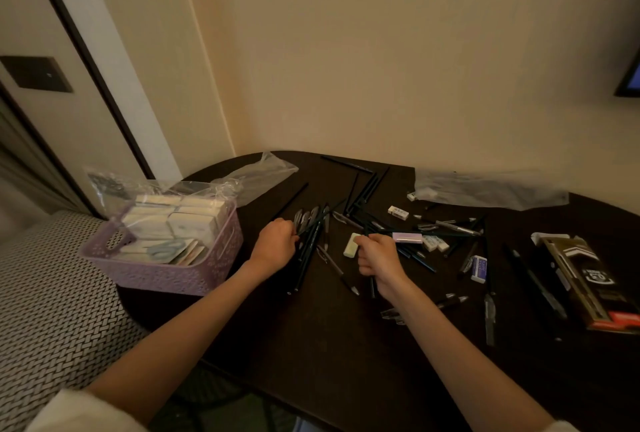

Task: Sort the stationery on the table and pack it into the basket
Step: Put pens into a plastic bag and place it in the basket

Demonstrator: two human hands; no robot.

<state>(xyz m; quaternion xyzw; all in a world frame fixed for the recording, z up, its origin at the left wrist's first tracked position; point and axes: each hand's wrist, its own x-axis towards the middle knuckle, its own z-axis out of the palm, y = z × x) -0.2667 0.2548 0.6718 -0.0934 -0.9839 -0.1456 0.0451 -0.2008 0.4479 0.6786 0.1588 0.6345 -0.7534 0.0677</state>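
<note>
Risk first: the left hand [277,244] has a splayed fan of dark pens and pencils [310,241], tips spreading far and near. Carried to the basket like this, loose ones could slide out or snag on the plastic bag [162,189] draped over the basket's far rim. The lilac basket [166,272] sits at the worktop's [329,345] left edge, overhanging slightly; a push could tip it off.

Left hand: fingers curled tight round the bundle. Right hand [377,258]: fisted round what looks like one or two dark pens, dim light, hard to count. A pale green eraser [350,245] lies just beside its knuckles. More pens and erasers lie scattered to the right [446,229].
</note>
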